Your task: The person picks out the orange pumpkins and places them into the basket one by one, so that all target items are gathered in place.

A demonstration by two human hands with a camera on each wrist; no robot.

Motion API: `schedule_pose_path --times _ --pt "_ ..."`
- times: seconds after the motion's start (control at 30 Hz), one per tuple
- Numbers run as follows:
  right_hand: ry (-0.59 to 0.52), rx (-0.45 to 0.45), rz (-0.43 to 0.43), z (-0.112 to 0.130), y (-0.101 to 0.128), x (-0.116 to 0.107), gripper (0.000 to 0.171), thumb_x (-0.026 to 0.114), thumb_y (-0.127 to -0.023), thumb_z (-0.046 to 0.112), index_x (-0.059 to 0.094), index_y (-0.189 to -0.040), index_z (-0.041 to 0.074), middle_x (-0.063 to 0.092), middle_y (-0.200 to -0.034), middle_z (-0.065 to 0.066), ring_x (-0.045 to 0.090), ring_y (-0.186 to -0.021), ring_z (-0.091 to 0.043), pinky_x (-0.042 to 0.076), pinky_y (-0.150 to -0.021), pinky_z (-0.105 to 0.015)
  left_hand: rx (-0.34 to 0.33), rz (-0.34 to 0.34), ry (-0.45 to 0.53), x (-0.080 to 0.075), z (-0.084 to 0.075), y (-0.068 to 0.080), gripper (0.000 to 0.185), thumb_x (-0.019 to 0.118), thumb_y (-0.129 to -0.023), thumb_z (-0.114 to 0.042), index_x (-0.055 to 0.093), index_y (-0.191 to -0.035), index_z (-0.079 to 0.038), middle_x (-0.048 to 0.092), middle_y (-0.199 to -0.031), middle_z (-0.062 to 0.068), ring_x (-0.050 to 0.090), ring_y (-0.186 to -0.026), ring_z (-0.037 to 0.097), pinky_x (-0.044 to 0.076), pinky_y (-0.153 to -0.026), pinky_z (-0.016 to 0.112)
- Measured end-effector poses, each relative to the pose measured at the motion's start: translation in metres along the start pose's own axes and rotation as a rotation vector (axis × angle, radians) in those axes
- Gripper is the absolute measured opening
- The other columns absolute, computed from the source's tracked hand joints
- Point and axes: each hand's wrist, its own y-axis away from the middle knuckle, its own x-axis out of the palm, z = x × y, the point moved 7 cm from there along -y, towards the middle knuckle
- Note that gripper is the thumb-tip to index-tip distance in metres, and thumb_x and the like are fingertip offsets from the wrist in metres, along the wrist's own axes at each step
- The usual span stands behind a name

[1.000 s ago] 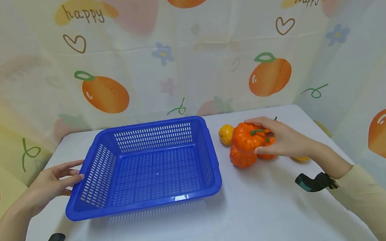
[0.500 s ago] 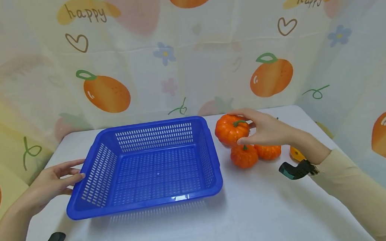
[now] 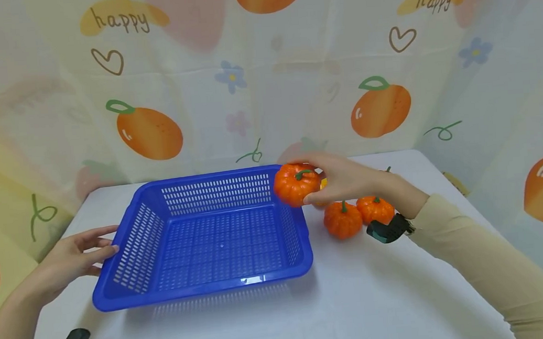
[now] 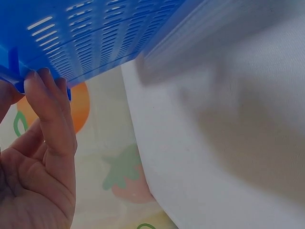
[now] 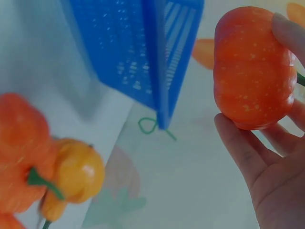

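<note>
White tabletop (image 3: 380, 298) boxed in on three sides by a pale fabric backdrop (image 3: 265, 86) — printed with oranges, hearts, little blue flowers and "happy" lettering — under soft, even light.

Basket (image 3: 200, 237): saturated blue, walls and floor pierced with rows of small slots. Pumpkin (image 3: 296, 183) in right hand (image 3: 343, 177): orange, ribbed, speckled with pale dots, green stem. Two smaller pumpkins (image 3: 343, 220) on table: same orange, green stems. Small gourd (image 5: 78, 174): yellow-orange, green stem. Tablecloth (image 3: 356, 300): plain white. Backdrop (image 3: 255, 71): cream, printed with oranges with green leaves, pale pink strawberries, blue flowers, brown hearts, "happy" on yellow patches. Sleeve (image 3: 486, 270): pale yellow. Wrist clips (image 3: 389, 230): dark green-black.
</note>
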Motion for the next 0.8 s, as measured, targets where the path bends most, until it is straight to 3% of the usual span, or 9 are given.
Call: schedule_pose_path --times 0.3,0.53,0.8 --pt "0.132 -0.057 0.000 0.018 -0.032 0.008 0.070 0.072 -0.078 0.036 0.039 -0.138 0.022 0.045 -0.129 0.002 0.048 -0.110 -0.013 0.050 -0.083 -0.026 0.009 -0.002 -0.003 0.000 -0.001 0.000 0.066 0.058 -0.091 -0.030 0.030 -0.140 0.004 0.056 -0.098 0.014 0.064 -0.078 0.014 0.056 -0.066 0.031" --pt "0.139 -0.078 0.000 0.030 -0.055 0.014 0.071 0.070 -0.079 0.038 0.037 -0.139 0.019 0.046 -0.132 -0.001 0.048 -0.112 -0.016 0.049 -0.087 -0.029 -0.001 0.004 -0.002 0.000 -0.001 0.001 0.067 0.057 -0.091 -0.031 0.029 -0.140 0.004 0.057 -0.099 0.014 0.064 -0.079 0.014 0.056 -0.067 0.031" --pt "0.110 -0.095 0.016 0.039 -0.078 0.028 0.069 0.069 -0.079 0.039 0.038 -0.138 0.019 0.045 -0.130 0.001 0.047 -0.111 -0.013 0.048 -0.087 -0.025 0.003 0.000 0.004 -0.001 0.000 0.000 0.067 0.058 -0.091 -0.030 0.030 -0.140 0.004 0.057 -0.097 0.013 0.064 -0.078 0.014 0.056 -0.067 0.031"
